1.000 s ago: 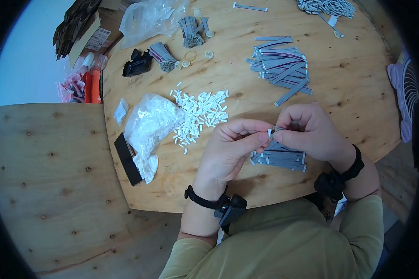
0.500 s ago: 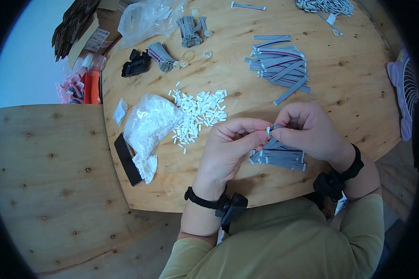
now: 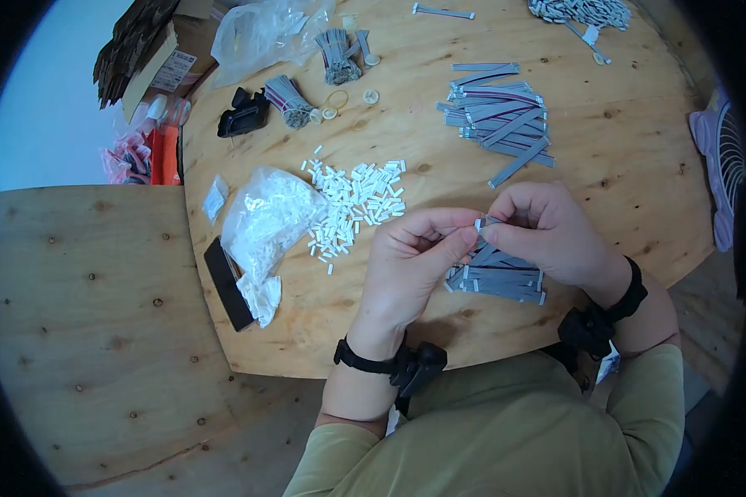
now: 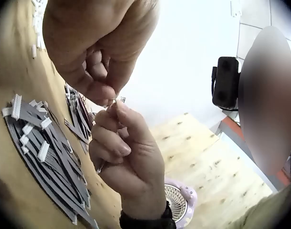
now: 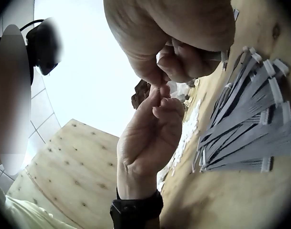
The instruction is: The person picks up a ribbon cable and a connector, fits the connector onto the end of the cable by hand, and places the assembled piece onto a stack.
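In the head view my left hand [image 3: 410, 261] pinches a small white connector [image 3: 479, 224] between thumb and index finger. Tip to tip with it, my right hand [image 3: 547, 232] grips a grey ribbon cable [image 3: 492, 221], mostly hidden by the fingers. Its far end [image 5: 224, 59] pokes out beside the curled fingers in the right wrist view. Below both hands lies a pile of grey ribbon cables [image 3: 501, 284] with white end connectors. Fingertips cover the spot where connector and cable meet in both wrist views.
Loose white connectors [image 3: 360, 199] spill from a clear plastic bag [image 3: 269, 215] at the left. Another cable pile [image 3: 501, 116] lies beyond my hands. Bundled cables [image 3: 337, 56], a black holder [image 3: 244, 113] and a cardboard box [image 3: 174, 70] stand farther back. A purple fan [image 3: 717, 166] is at the right.
Both hands stay fingertip to fingertip. The pinched white connector has shifted slightly up, and the left wrist has turned a little to the right.
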{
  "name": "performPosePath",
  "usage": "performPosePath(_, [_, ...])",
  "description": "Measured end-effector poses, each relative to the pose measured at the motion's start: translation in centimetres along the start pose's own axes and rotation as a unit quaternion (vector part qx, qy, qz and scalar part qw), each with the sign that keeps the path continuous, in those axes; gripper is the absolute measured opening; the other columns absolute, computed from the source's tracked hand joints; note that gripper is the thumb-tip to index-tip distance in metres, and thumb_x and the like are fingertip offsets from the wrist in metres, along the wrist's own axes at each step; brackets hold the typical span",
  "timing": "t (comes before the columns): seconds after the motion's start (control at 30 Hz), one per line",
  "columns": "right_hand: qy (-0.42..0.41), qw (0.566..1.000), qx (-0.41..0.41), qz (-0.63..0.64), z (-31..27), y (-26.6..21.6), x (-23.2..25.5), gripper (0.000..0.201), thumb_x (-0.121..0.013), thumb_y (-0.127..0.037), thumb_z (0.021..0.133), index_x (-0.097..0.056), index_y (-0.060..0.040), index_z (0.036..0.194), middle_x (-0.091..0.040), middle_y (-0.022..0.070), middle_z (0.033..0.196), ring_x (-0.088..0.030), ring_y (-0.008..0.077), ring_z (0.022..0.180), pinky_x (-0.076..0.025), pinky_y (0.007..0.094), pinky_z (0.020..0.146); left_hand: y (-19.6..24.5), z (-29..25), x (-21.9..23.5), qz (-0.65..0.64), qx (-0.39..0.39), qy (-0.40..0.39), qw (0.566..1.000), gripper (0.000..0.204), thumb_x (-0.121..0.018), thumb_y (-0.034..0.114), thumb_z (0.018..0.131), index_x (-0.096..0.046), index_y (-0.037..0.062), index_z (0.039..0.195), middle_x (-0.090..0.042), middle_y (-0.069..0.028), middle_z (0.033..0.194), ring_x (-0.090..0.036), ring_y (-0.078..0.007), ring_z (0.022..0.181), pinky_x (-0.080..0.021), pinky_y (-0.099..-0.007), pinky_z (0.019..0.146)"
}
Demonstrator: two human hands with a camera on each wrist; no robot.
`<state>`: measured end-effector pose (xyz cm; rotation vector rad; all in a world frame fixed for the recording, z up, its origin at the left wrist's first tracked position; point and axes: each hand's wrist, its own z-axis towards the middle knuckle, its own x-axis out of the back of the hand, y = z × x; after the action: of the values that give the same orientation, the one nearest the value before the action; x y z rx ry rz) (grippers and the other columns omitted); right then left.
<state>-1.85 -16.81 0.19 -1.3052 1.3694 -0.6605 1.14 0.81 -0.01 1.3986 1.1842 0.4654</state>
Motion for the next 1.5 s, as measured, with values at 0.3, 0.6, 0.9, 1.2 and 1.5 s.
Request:
performPosePath(0.3, [-0.006,1.000,0.009,-0.006,0.1,0.0,-0.2,0.005,-0.053,-0.004,0.081,-0.054,0.0002,0.080,-0.059,0.0029,0.076,-0.054,0.0045,0.068,-0.044,0.0186,0.059,-0.4,0.1,0.1,-0.017,-0.005,-0.008,1.000,0.017,-0.057,0.000,0.078,-0.060,-0.0010,0.095,-0.062,-0.0050,0.080,-0.055,-0.0059,0.068,-0.044,-0.0177,0.060])
performPosePath(0.6, [-0.018,0.999,-0.021,-0.018,0.0,-0.9,0.0,0.006,-0.054,-0.005,0.080,-0.054,0.0008,0.081,-0.056,0.0005,0.072,-0.052,0.0038,0.065,-0.042,0.0178,0.056,-0.1,-0.1,-0.1,-0.022,-0.004,-0.005,1.000,0.017,-0.055,-0.002,0.079,-0.059,-0.0021,0.095,-0.062,-0.0058,0.081,-0.055,-0.0058,0.071,-0.045,-0.0175,0.060])
performPosePath(0.9, [-0.005,1.000,-0.026,-0.012,0.2,-0.9,0.5,0.008,-0.054,-0.009,0.082,-0.051,-0.0014,0.084,-0.052,-0.0006,0.071,-0.049,0.0034,0.056,-0.040,0.0163,0.050,-0.3,0.1,0.2,-0.040,-0.008,0.004,0.999,0.016,-0.055,-0.002,0.078,-0.059,-0.0020,0.094,-0.061,-0.0048,0.078,-0.055,-0.0059,0.069,-0.044,-0.0174,0.061])
performPosePath(1.2, [-0.014,0.999,-0.003,-0.036,0.1,-0.4,0.2,0.005,-0.053,-0.008,0.082,-0.051,-0.0032,0.082,-0.052,-0.0026,0.071,-0.046,0.0010,0.058,-0.038,0.0157,0.049,-0.1,0.3,-0.3,-0.002,0.004,0.019,1.000,0.009,-0.056,0.005,0.080,-0.058,0.0001,0.088,-0.058,-0.0002,0.072,-0.051,-0.0036,0.063,-0.041,-0.0165,0.058])
performPosePath(1.5, [-0.009,1.000,-0.007,-0.023,0.1,-0.5,-0.2,0.003,-0.053,-0.007,0.082,-0.051,-0.0034,0.081,-0.052,-0.0034,0.071,-0.047,0.0001,0.060,-0.037,0.0149,0.049,-0.2,0.3,-0.4,0.007,0.008,0.028,1.000,0.011,-0.057,0.012,0.082,-0.057,0.0011,0.085,-0.056,0.0014,0.071,-0.049,-0.0025,0.062,-0.040,-0.0160,0.057])
